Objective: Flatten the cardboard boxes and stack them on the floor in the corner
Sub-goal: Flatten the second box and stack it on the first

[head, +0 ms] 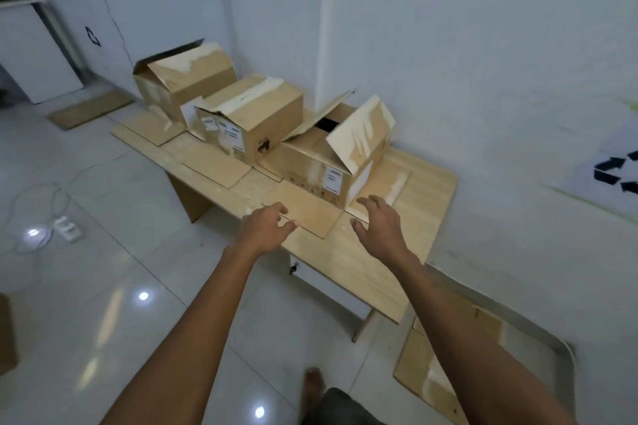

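Three brown cardboard boxes stand in a row on a low wooden table (424, 203) against the white wall. The nearest box (321, 162) has its top flaps up and its bottom flaps spread flat on the table. Behind it sit a middle box (255, 114) and a far box (183, 79), both with loose flaps. My left hand (266, 226) hovers over the nearest box's front flap, fingers loosely curled, holding nothing. My right hand (379, 224) reaches toward that box's right corner, fingers spread. A flattened cardboard sheet (445, 366) lies on the floor by the wall at lower right.
Another flat cardboard piece (89, 109) lies on the floor at far left. A white power strip (67, 228) with cables rests on the glossy tiled floor. A recycling sign (618, 169) hangs on the right wall. My foot (314, 386) is below.
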